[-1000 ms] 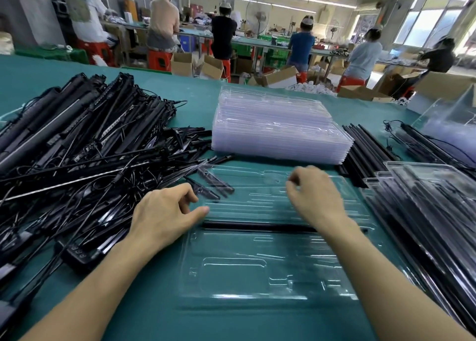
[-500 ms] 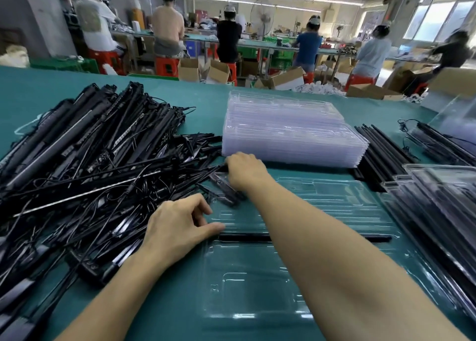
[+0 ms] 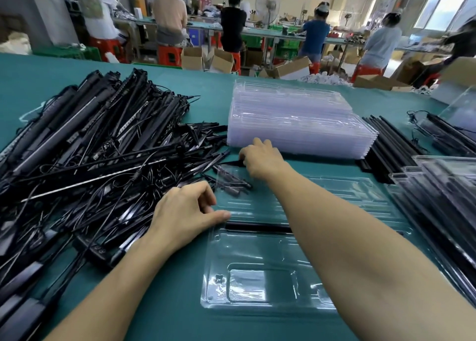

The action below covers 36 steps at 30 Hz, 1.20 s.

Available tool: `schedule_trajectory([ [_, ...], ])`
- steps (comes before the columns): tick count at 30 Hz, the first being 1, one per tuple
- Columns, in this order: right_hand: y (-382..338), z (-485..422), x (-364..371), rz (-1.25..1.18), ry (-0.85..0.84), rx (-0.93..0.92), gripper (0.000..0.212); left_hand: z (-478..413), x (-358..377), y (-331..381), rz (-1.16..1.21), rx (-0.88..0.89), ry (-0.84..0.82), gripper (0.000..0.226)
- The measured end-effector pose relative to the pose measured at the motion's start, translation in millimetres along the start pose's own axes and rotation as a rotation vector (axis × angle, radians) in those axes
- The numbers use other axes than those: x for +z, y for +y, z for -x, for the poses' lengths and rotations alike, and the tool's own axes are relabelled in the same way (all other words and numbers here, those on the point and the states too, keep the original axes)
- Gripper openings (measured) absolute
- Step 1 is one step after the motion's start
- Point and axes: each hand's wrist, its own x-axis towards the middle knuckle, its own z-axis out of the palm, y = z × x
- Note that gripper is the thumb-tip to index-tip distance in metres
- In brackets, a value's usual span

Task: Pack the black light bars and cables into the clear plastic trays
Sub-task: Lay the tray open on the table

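The right hand [image 3: 260,157] reaches across the work to the near edge of a heap of black light bars and cables [image 3: 90,155], its fingers curled down over a thin black piece [image 3: 230,162]. The fingertips are hidden behind the hand, so whether the piece is truly gripped cannot be told. The left hand [image 3: 188,212] rests at the left rim of an open clear tray [image 3: 257,284]. Its fingers are loosely curled with nothing seen in them, and its thumb is stretched to the rim beside the end of a single black bar [image 3: 257,227] already lying in the tray's long middle slot. A few short black parts [image 3: 231,183] lie at the tray's far left corner, though it is unclear whether they are seated in it. The large near compartment and the far slots look unfilled, so this tray appears barely begun. Beyond it the job seems far from over: the heap to the left is large and tangled, and a tall stack of empty trays [image 3: 296,119] waits just behind the right hand. Loose black rods [image 3: 386,139] lie beside that stack. At the right edge, filled trays [image 3: 443,186] overlap one another, evidence of work finished. All of it sits on a green table [image 3: 175,309], with other workers [image 3: 170,18] at benches behind.
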Motion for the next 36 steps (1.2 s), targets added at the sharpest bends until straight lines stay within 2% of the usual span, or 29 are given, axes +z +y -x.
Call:
schedule_trajectory([
  [3,8.5,-3.4,-1.0,0.015,0.075,-0.037,0.024,0.1,0.2,-1.5,0.004,0.002,-0.009,0.04],
  [8,16.1,8.8,-5.8,-0.015,0.199,-0.069,0.015,0.3,1.1,-2.5,-0.004,-0.007,-0.005,0.04],
  [11,29.8,26.1,-25.5,-0.26,0.388,0.024,0.015,1.0,-0.5,-4.1,0.016,-0.016,0.008,0.039],
  [15,67.2,81.9,-59.4,-0.764,0.671,0.066,0.023,1.4,-1.6,-5.1,0.023,-0.021,0.024,0.037],
  [18,100.0,145.6,-64.7,-0.889,0.594,0.049,0.025,1.1,-1.4,-4.3,0.013,-0.023,0.027,0.037],
  [22,130.9,206.1,-43.9,-0.774,0.426,0.087,0.027,1.4,-0.4,-3.4,0.008,-0.034,0.038,0.037],
  [26,146.0,233.4,-17.4,-0.665,0.347,0.129,0.028,1.6,-0.7,-5.6,0.01,-0.044,0.066,0.035],
  [33,141.9,254.6,7.3,-0.69,0.19,0.063,0.031,3.3,-1.5,-6.2,0.015,-0.048,0.071,0.034],
  [36,142.3,258.1,9.2,-0.691,0.189,0.051,0.031,4.3,-1.5,-6.1,0.023,-0.051,0.067,0.034],
])
